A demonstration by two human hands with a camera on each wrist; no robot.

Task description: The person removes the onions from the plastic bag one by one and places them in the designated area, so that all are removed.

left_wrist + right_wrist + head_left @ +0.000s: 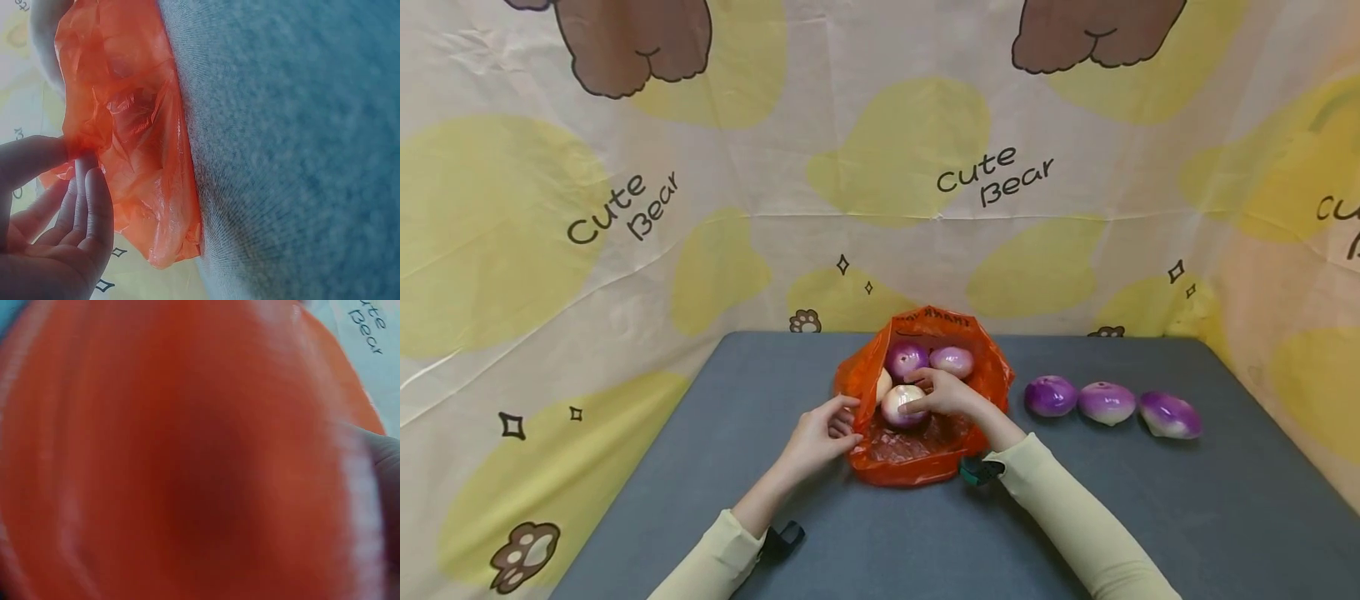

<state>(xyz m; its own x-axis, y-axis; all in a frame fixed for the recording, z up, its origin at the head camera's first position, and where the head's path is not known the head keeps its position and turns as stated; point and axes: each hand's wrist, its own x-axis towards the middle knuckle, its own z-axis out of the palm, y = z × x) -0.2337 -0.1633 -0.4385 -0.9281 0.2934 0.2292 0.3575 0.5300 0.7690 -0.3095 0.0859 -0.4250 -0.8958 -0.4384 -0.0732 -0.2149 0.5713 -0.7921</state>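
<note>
A red plastic bag stands on the table with its mouth spread toward me. My left hand pinches the bag's left rim between thumb and fingers, which the left wrist view shows close up. Inside the mouth, my right hand grips a pale onion with thumb and fingertips. Behind it in the bag lie a purple onion and a lighter purple onion. Another pale onion is partly hidden by the left rim. Blurred red plastic fills most of the right wrist view.
Three purple onions, a left one, a middle one and a right one, lie in a row right of the bag. The grey table ends at a printed cloth backdrop.
</note>
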